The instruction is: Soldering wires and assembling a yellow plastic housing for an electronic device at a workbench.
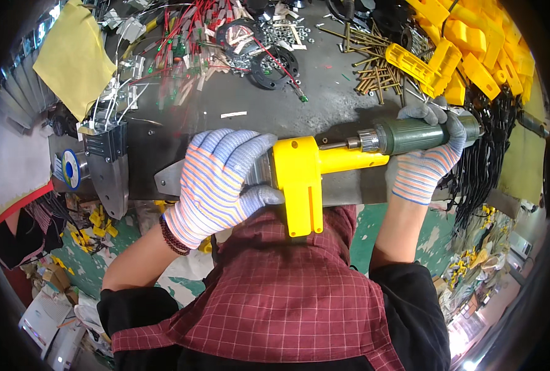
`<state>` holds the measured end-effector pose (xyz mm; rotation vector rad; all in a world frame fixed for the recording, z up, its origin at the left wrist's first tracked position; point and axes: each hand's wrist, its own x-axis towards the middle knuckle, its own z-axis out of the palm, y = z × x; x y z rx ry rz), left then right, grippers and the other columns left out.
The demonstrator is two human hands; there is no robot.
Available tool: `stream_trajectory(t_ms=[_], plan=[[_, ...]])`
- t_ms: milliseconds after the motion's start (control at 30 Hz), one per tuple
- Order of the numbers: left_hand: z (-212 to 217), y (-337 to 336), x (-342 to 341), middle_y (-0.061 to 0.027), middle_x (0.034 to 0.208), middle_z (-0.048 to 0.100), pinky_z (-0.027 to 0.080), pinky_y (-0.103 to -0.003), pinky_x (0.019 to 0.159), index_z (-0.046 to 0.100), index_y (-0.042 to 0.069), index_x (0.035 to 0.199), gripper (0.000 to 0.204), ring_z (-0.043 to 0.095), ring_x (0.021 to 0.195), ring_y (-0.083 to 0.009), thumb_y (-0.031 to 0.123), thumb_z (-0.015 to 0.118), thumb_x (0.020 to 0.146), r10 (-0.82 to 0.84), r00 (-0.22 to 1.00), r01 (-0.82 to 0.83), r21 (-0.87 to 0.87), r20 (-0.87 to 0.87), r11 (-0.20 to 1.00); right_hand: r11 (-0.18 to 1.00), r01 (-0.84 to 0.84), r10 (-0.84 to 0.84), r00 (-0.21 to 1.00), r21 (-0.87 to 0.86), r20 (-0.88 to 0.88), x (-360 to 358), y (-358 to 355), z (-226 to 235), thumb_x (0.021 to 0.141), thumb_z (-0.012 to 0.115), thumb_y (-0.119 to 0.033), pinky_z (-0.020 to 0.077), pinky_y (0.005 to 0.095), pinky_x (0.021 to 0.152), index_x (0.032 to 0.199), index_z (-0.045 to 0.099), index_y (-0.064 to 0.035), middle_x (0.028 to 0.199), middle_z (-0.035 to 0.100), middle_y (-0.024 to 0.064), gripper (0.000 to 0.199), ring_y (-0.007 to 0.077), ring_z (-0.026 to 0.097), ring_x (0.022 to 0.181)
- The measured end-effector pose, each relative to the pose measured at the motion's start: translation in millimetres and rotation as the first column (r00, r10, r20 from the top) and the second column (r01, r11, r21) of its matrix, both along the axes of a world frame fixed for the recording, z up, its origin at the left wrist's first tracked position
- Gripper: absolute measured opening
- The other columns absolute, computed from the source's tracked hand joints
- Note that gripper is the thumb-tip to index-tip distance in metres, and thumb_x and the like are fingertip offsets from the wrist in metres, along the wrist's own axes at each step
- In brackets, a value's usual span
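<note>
Yellow housing [295, 179] between both hands [216, 182] [428, 161]

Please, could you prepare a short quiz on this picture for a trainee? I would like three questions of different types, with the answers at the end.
1. Fill in the gap: In the picture, the screws lie to the ____ of the spool.

2. True or false: The left hand, in a striped glove, grips a grey metal piece beside the yellow part.

3. Choose one: What does the right hand hold?
A) the spool
B) the screws
C) a green driver

Key: 1. right; 2. true; 3. C
</note>
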<state>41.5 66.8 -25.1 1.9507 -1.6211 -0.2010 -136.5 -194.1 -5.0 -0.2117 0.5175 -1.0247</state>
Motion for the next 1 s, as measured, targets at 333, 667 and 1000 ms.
stream_trajectory(t_ms=[333, 667, 1000], plan=[[-2, 1, -1, -0.0097, 0.112, 0.064, 0.045, -0.044, 0.09, 0.062, 0.009, 0.125, 0.071, 0.06, 0.101, -0.0294, 0.059, 0.07, 0.075, 0.034, 0.999, -0.034, -0.049, -0.001, 0.998, 0.997, -0.051, 0.052, 0.998, -0.062, 0.022, 4, 0, -1, 0.075, 0.069, -0.007, 0.0525, 0.0375, 0.074, 0.097, 0.057, -0.0046, 0.072, 0.057, 0.0016, 0.025, 0.0171, 0.054, 0.064], [1, 2, 1, -0.0099, 0.114, 0.065, 0.045, -0.044, 0.093, 0.062, 0.007, 0.122, 0.072, 0.06, 0.105, -0.0298, 0.061, 0.068, 0.075, 0.027, 1.0, -0.027, -0.011, -0.014, 1.0, 0.995, -0.008, 0.006, 1.0, -0.102, -0.021, 5, 6, 4, 0.075, 0.07, -0.008, 0.0513, 0.0371, 0.075, 0.104, 0.056, -0.0042, 0.074, 0.055, 0.0014, 0.032, 0.0167, 0.053, 0.065], [1, 3, -2, -0.0103, 0.115, 0.064, 0.044, -0.045, 0.095, 0.062, 0.007, 0.123, 0.072, 0.059, 0.106, -0.0302, 0.062, 0.067, 0.076, 0.05, 0.999, -0.049, -0.04, 0.021, 0.998, 0.999, 0.001, -0.001, 1.0, -0.053, -0.006, 6, 7, 8, 0.074, 0.069, -0.008, 0.0511, 0.0381, 0.074, 0.102, 0.058, -0.0043, 0.073, 0.056, 0.0022, 0.03, 0.0177, 0.054, 0.065]])
